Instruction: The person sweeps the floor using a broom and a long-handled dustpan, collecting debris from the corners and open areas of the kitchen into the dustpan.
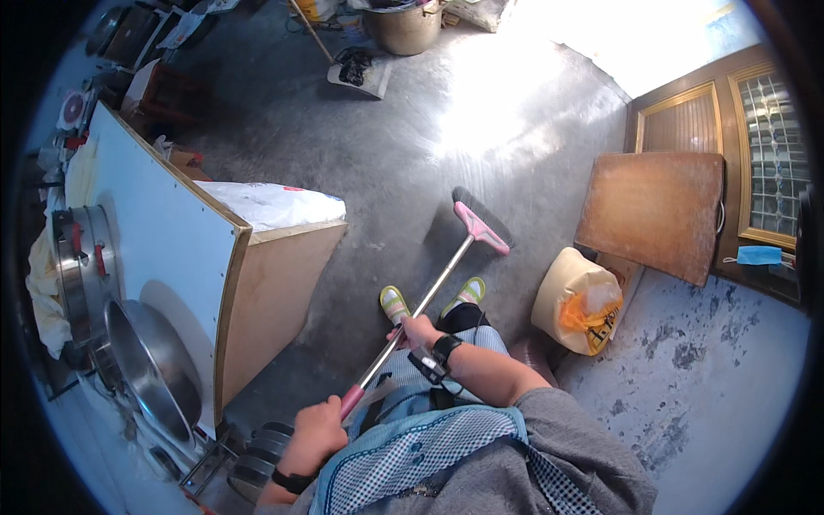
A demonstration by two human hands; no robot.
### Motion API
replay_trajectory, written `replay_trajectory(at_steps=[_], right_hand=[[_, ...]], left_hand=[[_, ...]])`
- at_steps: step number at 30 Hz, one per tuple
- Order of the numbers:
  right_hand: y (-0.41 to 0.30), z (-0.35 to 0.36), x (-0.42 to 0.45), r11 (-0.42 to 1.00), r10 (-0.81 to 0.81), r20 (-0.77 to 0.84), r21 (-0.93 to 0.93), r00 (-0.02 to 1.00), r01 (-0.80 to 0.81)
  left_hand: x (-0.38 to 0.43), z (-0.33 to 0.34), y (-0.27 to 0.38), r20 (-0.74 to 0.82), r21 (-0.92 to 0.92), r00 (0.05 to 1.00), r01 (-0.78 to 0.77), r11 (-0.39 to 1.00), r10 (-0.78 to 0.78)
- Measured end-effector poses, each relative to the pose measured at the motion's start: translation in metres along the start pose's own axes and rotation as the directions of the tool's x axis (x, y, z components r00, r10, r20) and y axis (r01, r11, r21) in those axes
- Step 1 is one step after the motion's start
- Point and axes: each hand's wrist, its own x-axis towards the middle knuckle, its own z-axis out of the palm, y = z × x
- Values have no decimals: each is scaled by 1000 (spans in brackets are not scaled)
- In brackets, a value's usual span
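Observation:
A broom with a pink head (479,228), dark bristles and a metal handle runs diagonally across the middle of the view. Its bristles rest on the grey concrete floor (386,161) in front of my feet. My left hand (320,425) is closed around the pink grip at the handle's top end. Lower down the metal shaft, my right hand (417,332) holds the handle. Farther off, a dustpan (373,80) with a long stick lies on the floor, with a black plastic bag in it.
At left, a blue-topped table (161,212) bears a steel basin (153,370). A white sack (277,205) lies behind its side panel. A wooden board (653,212) leans by the door at right, near a cream bag (573,296). A large metal pot (404,29) stands at the top.

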Motion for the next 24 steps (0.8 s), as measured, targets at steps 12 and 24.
replay_trajectory(at_steps=[12, 24], right_hand=[[201, 76, 109, 680, 184, 400, -712, 898, 177], [116, 33, 118, 851, 101, -93, -508, 991, -134]], left_hand=[[-51, 94, -134, 107, -225, 966, 255, 940, -236], [45, 111, -126, 73, -335, 996, 72, 939, -51]])
